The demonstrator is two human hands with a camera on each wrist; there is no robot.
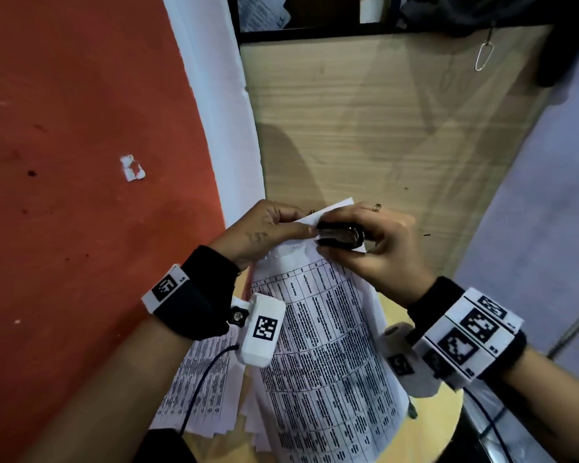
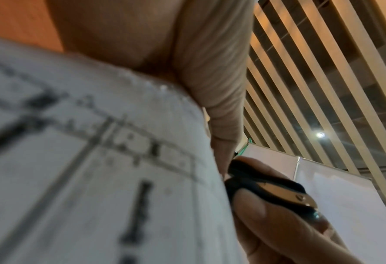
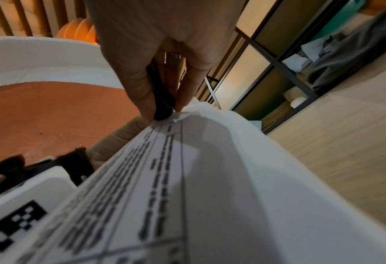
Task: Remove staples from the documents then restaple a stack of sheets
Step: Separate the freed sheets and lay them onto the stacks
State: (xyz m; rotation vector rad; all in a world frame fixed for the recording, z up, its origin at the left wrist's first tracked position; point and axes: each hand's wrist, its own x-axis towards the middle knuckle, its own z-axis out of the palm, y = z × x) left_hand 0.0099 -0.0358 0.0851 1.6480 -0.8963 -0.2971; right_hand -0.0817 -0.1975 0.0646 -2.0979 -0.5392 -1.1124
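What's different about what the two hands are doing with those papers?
The left hand pinches the top corner of the printed sheets and holds them up, while the right hand grips a small black staple remover set against that corner. The left hand holds only paper, the right hand only the tool. The right hand wears a ring; none shows on the left hand. Both wear black wristbands with white tagged cameras.

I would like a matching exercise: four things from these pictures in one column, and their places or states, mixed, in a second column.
1. left hand
2. right hand
3. paper scrap
4. metal clip

a. hangs at the top right
b. pinches the sheets' corner
c. lies on the red floor
d. grips the black staple remover

Pairs: 1-b, 2-d, 3-c, 4-a
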